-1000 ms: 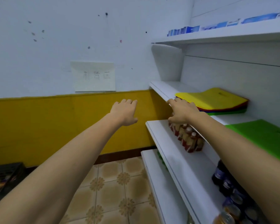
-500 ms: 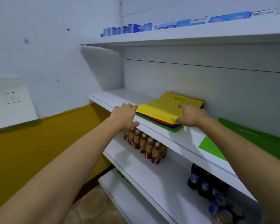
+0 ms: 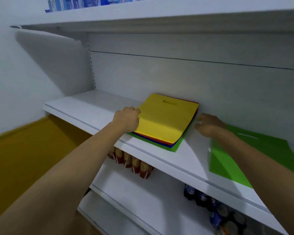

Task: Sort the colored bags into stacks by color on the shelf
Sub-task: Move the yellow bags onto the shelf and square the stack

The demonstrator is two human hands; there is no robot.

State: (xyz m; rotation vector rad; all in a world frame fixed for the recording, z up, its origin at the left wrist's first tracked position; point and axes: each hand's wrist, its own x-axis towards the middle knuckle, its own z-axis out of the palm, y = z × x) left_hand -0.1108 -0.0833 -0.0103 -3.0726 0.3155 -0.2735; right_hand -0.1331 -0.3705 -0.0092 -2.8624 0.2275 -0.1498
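Here the left hand (image 3: 127,119) curls round the left edge of the yellow bag (image 3: 166,119), top of the mixed pile (image 3: 176,145) near the front edge of the shelf (image 3: 92,112); the right hand (image 3: 209,124) hovers loose, empty. Dragging would likely slide the pile off.

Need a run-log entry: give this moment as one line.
left hand grips yellow bag edge | right hand hovers beside mixed stack | green bag lies apart | sort unfinished

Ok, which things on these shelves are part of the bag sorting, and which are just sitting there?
For the job: yellow bag atop the mixed stack, green bag, middle shelf, left hand gripping the yellow bag, right hand beside the stack.
Lying about: bottles, cans, blue boxes up top.
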